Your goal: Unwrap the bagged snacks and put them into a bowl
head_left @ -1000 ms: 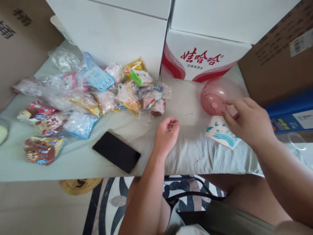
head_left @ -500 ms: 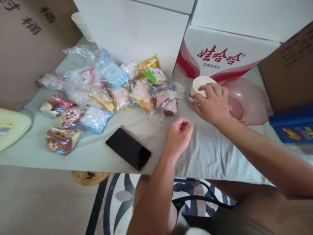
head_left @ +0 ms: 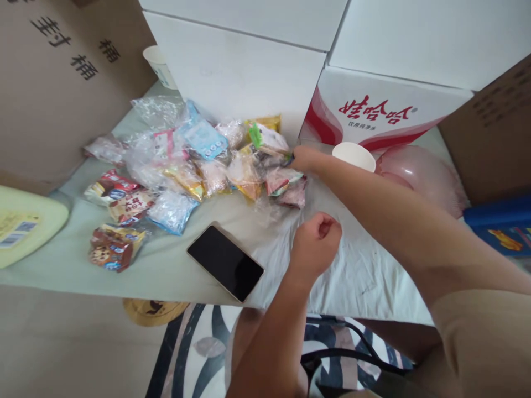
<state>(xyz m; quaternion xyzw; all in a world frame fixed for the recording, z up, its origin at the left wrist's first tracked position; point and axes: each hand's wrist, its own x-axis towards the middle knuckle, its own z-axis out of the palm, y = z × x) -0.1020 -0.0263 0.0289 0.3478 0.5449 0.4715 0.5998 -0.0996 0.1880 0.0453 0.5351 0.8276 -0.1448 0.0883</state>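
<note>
My right hand reaches to the right end of a heap of plastic-wrapped snacks. Its fingers are closed on a small wrapped snack with a dark edge; the fingertips are partly hidden. A snack pack with a green end lies just left of these fingers. My left hand is curled into a loose fist over the cloth, with nothing seen in it. Behind my right forearm stands a white paper bowl, its lower part covered.
A black phone lies near the front edge of the cloth-covered table. White boxes stand at the back. A translucent pink bowl and a blue package are right; a yellow bottle is left.
My right hand has left the paper bowl and moved left to the snack heap. The green-ended pack has shifted and turned. My left hand keeps its fist; the view has tilted slightly.
</note>
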